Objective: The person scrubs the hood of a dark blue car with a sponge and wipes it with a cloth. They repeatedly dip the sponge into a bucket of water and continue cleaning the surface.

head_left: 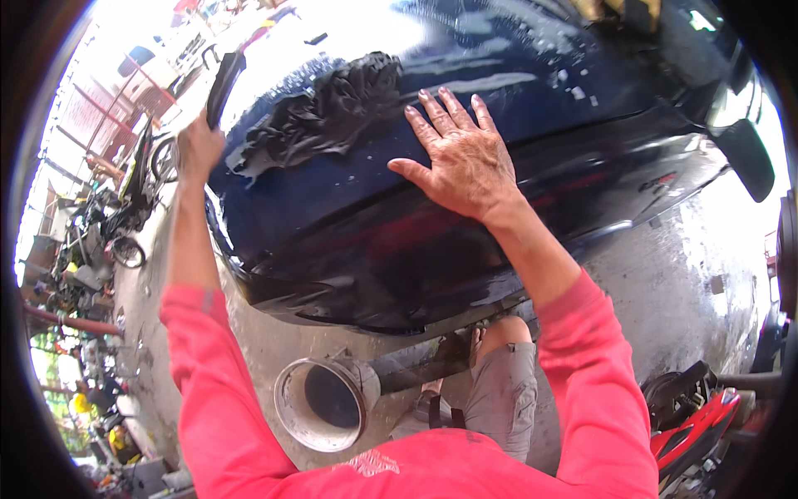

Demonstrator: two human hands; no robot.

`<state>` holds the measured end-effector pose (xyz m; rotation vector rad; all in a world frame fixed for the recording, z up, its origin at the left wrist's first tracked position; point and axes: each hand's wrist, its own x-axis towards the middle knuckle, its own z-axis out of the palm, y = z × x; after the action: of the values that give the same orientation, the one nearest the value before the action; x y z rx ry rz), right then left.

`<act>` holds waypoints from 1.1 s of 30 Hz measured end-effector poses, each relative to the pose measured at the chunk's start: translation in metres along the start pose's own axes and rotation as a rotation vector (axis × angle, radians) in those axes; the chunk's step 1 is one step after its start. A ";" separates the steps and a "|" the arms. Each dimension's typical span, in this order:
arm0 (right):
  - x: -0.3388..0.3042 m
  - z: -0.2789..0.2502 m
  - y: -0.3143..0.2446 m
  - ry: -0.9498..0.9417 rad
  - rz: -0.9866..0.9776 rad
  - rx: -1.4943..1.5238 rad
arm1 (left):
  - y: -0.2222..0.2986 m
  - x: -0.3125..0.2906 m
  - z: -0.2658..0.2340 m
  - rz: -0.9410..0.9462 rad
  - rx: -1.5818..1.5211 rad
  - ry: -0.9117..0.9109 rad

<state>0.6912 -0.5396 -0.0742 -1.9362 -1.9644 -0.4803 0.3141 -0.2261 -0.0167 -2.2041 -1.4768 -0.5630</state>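
In front of me is the dark blue body panel of a car (349,187), its surface wet and shiny with light streaks. A crumpled dark sheet (328,112), folded into thick wrinkles, lies on the panel's left part; I cannot tell whether it is cloth or film. My right hand (465,162) rests palm down on the panel with fingers spread, holding nothing. At the panel's left end, my left hand (199,148) is closed around the lower end of a long flat black piece (225,87). That hand is slightly blurred, and its fingertips are hidden.
Below the car on the concrete floor stands a whitish bucket (363,403) with dark contents, near my legs. A black side mirror (742,158) juts out at right. Motorcycles (125,224) and clutter line the left side; a red-and-black object (694,432) is at lower right.
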 end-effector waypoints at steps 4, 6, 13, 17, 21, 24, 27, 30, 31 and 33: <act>-0.012 0.022 0.005 0.120 0.007 0.188 | 0.027 0.078 0.050 -0.183 0.261 -0.214; -0.011 0.016 0.006 0.032 0.031 0.321 | 0.048 0.090 0.061 -0.253 0.314 -0.278; 0.015 -0.016 0.011 -0.060 0.070 0.277 | 0.086 0.086 0.053 -0.322 0.222 -0.328; 0.010 -0.013 0.007 -0.118 0.076 0.297 | 0.102 0.088 0.019 -0.450 -0.089 -0.393; 0.006 -0.010 0.004 -0.186 0.079 0.252 | 0.176 0.056 -0.036 -0.203 -0.384 0.039; 0.009 -0.011 0.005 -0.175 0.063 0.234 | 0.252 -0.003 -0.072 -0.223 -0.393 -0.421; 0.009 -0.016 0.008 -0.258 0.039 0.224 | 0.280 -0.053 -0.085 -0.257 -0.538 -0.186; 0.008 -0.023 0.016 -0.370 0.013 0.171 | 0.254 -0.093 -0.099 -0.256 -0.799 -0.149; 0.010 -0.025 0.020 -0.359 0.031 0.244 | 0.237 -0.107 -0.108 -0.262 -0.864 -0.148; 0.020 -0.025 0.031 -0.317 0.016 0.248 | 0.195 -0.140 -0.129 -0.319 -0.953 -0.105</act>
<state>0.7221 -0.5331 -0.0425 -1.9582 -2.0751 0.0821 0.4346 -0.4709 -0.0106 -2.6791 -1.8773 -1.5347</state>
